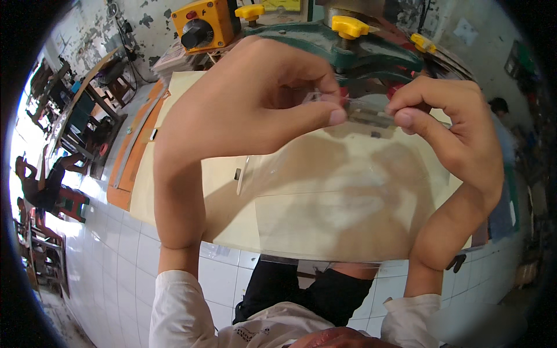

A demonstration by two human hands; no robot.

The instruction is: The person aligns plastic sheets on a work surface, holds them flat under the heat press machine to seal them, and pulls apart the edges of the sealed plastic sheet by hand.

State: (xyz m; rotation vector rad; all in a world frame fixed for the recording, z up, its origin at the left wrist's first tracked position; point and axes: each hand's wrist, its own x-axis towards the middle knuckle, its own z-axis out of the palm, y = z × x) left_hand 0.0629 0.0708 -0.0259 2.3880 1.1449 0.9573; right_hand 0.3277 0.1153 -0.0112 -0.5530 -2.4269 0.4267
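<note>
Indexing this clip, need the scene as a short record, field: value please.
left grip: thumb and finger at left end of clear piece
right grip: thumb and finger pinching its right end
held item: see-through; exact shape hard to tell
work surface: cream sheet, under both hands
left of surface: orange board with a metal strip on it
behind hands: green machine base with yellow knobs
upper left: yellow control box, black dial
floor: white tiles
</note>
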